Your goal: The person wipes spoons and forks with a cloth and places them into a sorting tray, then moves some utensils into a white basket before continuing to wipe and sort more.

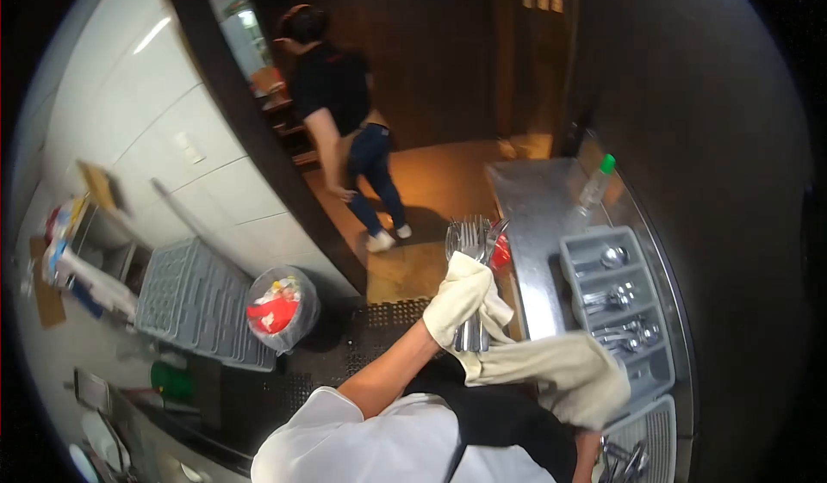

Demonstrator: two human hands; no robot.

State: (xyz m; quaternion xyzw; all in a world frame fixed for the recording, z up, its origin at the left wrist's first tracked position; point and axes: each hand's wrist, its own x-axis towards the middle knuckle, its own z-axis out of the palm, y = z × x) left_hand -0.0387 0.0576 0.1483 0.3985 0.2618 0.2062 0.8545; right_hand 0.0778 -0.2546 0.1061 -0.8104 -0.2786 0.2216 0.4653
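Left of cutlery tray [575, 255]: my left hand [461, 298] clenched through cloth [551, 367] around forks [469, 235], tines up. I judge this bundle mid-wipe, none of it in tray yet. Just below tray: my right hand [593, 394] buried under cloth, grip unreadable. Inside tray: spoons [613, 256] already sorted into compartments. Further below tray: more cutlery [624, 461] waiting in rack [659, 423].

White tiled wall [172, 139] at left, steel counter [534, 203] along the dark right wall [715, 139], black mat [388, 319] on the floor.

White short-sleeved shirt [388, 444]; black apron [508, 423] over the front
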